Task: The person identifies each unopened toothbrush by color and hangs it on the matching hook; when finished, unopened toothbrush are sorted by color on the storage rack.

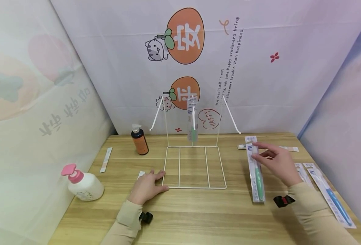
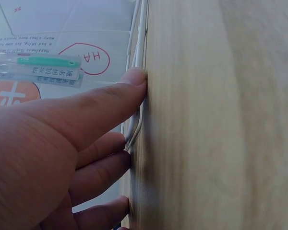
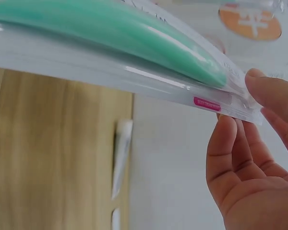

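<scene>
Head view: a white wire rack (image 1: pixel 194 166) stands mid-table, and one packaged toothbrush (image 1: pixel 192 126) hangs on its upright back. A brown pump bottle (image 1: pixel 139 140) sits left of the rack, a pink-capped white pump bottle (image 1: pixel 83 183) nearer the table's left edge, and a blue toothbrush pack (image 1: pixel 330 194) lies far right. The right hand (image 1: pixel 277 162) pinches the upper end of a green toothbrush pack (image 1: pixel 256 173), which slants down toward the table (image 1: pixel 199 214), well right of the rack. The left hand (image 1: pixel 146 186) rests flat at the rack's front left corner.

Left wrist view: fingers (image 2: pixel 110 103) are straight, tips pressing against the rack's wire (image 2: pixel 140 96); the hanging pack (image 2: pixel 38 67) shows behind.

Right wrist view: thumb and fingertips (image 3: pixel 273 98) nip the pack's (image 3: pixel 110 38) clear edge, the other fingers loosely curled beneath.
</scene>
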The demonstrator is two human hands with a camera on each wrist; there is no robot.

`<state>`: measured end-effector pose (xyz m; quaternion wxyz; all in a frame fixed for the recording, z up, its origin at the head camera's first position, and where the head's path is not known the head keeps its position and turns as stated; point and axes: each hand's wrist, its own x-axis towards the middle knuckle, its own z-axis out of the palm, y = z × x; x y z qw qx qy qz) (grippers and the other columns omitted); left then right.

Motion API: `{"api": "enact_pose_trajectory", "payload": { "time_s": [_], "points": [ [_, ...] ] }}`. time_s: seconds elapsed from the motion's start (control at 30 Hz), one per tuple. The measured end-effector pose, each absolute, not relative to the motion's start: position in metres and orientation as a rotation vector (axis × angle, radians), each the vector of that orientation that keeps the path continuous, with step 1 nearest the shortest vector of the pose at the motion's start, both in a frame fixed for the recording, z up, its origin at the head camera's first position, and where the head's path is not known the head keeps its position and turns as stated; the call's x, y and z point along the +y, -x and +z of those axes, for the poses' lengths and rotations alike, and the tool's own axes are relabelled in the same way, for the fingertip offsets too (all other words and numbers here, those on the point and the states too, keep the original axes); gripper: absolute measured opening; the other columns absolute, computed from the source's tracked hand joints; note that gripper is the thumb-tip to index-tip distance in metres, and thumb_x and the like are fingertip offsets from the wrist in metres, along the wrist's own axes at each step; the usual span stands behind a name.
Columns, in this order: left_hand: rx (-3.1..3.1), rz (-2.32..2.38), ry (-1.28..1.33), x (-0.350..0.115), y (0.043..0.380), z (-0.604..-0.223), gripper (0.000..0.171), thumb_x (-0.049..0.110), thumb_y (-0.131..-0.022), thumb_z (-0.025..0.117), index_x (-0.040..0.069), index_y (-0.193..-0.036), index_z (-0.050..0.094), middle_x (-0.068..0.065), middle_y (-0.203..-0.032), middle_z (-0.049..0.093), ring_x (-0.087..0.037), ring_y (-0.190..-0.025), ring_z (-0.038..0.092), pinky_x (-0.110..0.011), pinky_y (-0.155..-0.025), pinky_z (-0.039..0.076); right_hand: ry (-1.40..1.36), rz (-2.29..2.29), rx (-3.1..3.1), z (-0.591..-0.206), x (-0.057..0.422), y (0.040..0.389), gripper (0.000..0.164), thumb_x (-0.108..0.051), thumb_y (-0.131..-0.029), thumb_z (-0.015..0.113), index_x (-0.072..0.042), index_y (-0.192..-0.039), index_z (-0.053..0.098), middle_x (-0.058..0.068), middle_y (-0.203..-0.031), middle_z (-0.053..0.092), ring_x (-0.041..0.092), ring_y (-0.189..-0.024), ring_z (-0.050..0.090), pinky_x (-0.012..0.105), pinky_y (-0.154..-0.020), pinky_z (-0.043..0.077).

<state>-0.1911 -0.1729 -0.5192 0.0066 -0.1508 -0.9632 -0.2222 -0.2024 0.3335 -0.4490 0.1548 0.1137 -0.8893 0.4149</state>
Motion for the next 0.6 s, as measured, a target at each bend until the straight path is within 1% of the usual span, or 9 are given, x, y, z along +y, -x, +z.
{"api": "enact_pose_trajectory", "payload": {
  "time_s": [0.13, 0.3, 0.37, 0.5, 0.6],
  "points": [
    [-3.024, -0.692, 0.462, -0.173, 0.191, -0.518, 0.069, 0.052, -0.088, 0.088, 0.017, -0.146, 0.071, -0.023, -0.144, 0.066, -0.048, -0.138, 0.058, -0.064, -0.107, 0.050, -0.378, 1.209, -2.523, -0.443, 0.315, 0.201, 0.044, -0.017, -0.098, 0.084, -0.017, -0.140, 0.074, 0.014, -0.114, 0.078, 0.003, -0.085, 0.073, 0.023, -0.060, 0.055],
    [-3.023, -0.698, 0.457, -0.172, 0.190, -0.517, 0.070, 0.052, -0.088, 0.088, 0.017, -0.146, 0.071, -0.025, -0.145, 0.065, -0.048, -0.137, 0.059, -0.064, -0.107, 0.050, -0.468, 1.231, -2.462, -0.436, 0.287, 0.198, 0.046, -0.012, -0.094, 0.087, -0.017, -0.138, 0.076, 0.010, -0.116, 0.077, 0.006, -0.087, 0.074, 0.019, -0.069, 0.058],
    [-3.022, -0.702, 0.458, -0.172, 0.190, -0.517, 0.070, 0.052, -0.088, 0.088, 0.017, -0.146, 0.071, -0.025, -0.145, 0.065, -0.049, -0.137, 0.059, -0.064, -0.106, 0.051, -0.508, 1.259, -2.426, -0.433, 0.275, 0.196, 0.046, -0.009, -0.092, 0.088, -0.017, -0.136, 0.076, 0.009, -0.114, 0.077, 0.008, -0.088, 0.074, 0.019, -0.073, 0.059],
    [-3.022, -0.702, 0.458, -0.172, 0.190, -0.517, 0.070, 0.052, -0.089, 0.087, 0.017, -0.146, 0.071, -0.027, -0.144, 0.064, -0.049, -0.136, 0.059, -0.064, -0.106, 0.051, -0.599, 1.342, -2.331, -0.424, 0.251, 0.190, 0.047, 0.002, -0.090, 0.087, -0.012, -0.133, 0.077, 0.008, -0.112, 0.075, 0.011, -0.088, 0.074, 0.022, -0.073, 0.061],
    [-3.023, -0.692, 0.456, -0.172, 0.190, -0.517, 0.070, 0.053, -0.088, 0.087, 0.017, -0.146, 0.071, -0.028, -0.144, 0.064, -0.049, -0.136, 0.060, -0.065, -0.106, 0.051, -0.659, 1.391, -2.250, -0.418, 0.234, 0.185, 0.047, 0.008, -0.087, 0.086, -0.008, -0.131, 0.077, 0.008, -0.110, 0.072, 0.013, -0.086, 0.073, 0.024, -0.070, 0.062]
  ]
}}
